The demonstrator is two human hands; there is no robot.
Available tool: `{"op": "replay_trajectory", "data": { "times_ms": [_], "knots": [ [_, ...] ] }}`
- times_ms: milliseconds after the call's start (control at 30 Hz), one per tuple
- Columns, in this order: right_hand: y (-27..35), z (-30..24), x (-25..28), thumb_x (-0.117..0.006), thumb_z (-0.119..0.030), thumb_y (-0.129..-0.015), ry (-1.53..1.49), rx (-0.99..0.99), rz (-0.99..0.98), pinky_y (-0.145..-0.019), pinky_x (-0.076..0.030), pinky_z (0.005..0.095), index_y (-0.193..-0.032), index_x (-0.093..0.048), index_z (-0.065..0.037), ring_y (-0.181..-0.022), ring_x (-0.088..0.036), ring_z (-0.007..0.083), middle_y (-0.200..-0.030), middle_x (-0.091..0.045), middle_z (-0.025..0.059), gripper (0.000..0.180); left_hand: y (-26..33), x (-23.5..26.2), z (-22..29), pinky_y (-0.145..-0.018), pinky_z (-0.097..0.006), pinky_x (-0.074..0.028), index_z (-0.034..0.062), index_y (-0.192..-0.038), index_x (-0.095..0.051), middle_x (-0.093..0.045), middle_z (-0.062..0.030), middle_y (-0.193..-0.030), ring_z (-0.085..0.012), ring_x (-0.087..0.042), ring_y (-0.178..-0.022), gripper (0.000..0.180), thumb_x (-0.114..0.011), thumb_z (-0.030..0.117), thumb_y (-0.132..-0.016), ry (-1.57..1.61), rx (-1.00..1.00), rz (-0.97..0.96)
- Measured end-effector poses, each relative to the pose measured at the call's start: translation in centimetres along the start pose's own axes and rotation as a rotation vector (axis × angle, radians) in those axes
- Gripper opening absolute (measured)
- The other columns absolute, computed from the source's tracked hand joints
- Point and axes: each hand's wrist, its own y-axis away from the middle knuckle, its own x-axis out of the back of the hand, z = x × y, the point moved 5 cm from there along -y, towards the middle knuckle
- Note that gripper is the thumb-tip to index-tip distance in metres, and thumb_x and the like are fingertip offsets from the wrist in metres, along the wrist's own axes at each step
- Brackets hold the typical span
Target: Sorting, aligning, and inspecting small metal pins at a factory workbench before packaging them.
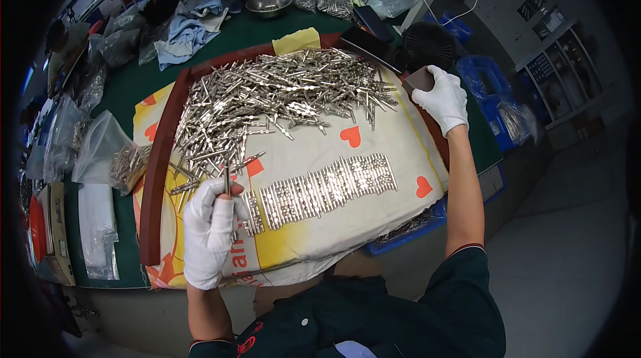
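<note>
A big heap of small shiny metal pins point(280, 94) lies on a cream and yellow cloth with red hearts point(374, 198). Below the heap, a neat row of the same pins point(327, 188) is laid side by side. My left hand point(208, 228), in a white glove, holds one thin metal pin point(227, 176) upright at the row's left end. My right hand point(442, 99), also gloved, grips a small dark brown block point(418, 79) at the cloth's right edge, beside the heap.
A dark red rim point(160, 157) frames the cloth on a green table point(127, 84). Clear bags of metal parts point(110, 154) lie at left, a steel bowl point(268, 3) and blue rags point(190, 27) at the back. Blue bins point(491, 91) stand at right.
</note>
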Motion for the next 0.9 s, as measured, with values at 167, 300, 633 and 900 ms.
{"op": "replay_trajectory", "data": {
  "times_ms": [167, 300, 633, 900],
  "knots": [
    [1.5, -1.1, -1.6, -0.069, -0.029, -0.064, 0.146, 0.192, 0.15, -0.09, -0.047, 0.0406, -0.119, -0.062, -0.009, -0.111, -0.056, 0.0321, -0.116, -0.065, 0.0082, 0.058, 3.2, 1.8, -1.3, -0.058, -0.019, -0.039, -0.0027, -0.109, -0.055, -0.057, -0.0019, -0.073, -0.0043, -0.048, -0.064, 0.019, -0.048, 0.011, -0.099, 0.021, 0.036, 0.178],
    [1.6, 0.6, -3.2, -0.072, -0.029, -0.068, 0.26, 0.273, 0.231, -0.092, -0.047, 0.0414, -0.125, -0.059, -0.01, -0.115, -0.053, 0.0313, -0.13, -0.057, 0.0067, 0.061, 4.6, 1.9, -2.5, -0.062, -0.021, -0.043, -0.0063, -0.116, -0.052, -0.057, -0.0023, -0.074, -0.0061, -0.052, -0.067, 0.023, -0.048, 0.002, -0.095, 0.01, 0.069, 0.27],
    [7.5, -2.6, -0.9, -0.073, -0.016, -0.077, -0.062, 0.442, 0.423, -0.1, -0.044, 0.0388, -0.123, -0.058, 0.002, -0.114, -0.056, 0.0314, -0.129, -0.057, 0.0164, 0.052, 5.7, 0.7, -4.9, -0.059, -0.042, -0.046, 0.0019, -0.114, -0.058, -0.061, -0.0164, -0.069, -0.035, -0.059, -0.06, 0.032, -0.059, 0.0, -0.083, -0.932, -0.107, 0.277],
    [19.5, -12.8, -2.7, -0.069, -0.009, -0.069, -0.4, 0.758, 0.027, -0.094, -0.038, 0.0459, -0.115, -0.057, -0.005, -0.114, -0.051, 0.0318, -0.123, -0.057, 0.0116, 0.048, 4.8, -0.2, -5.0, -0.058, -0.042, -0.045, 0.006, -0.11, -0.061, -0.062, -0.014, -0.068, -0.0333, -0.059, -0.06, 0.027, -0.065, 0.009, -0.083, -1.078, -0.065, 0.179]
  ]
}}
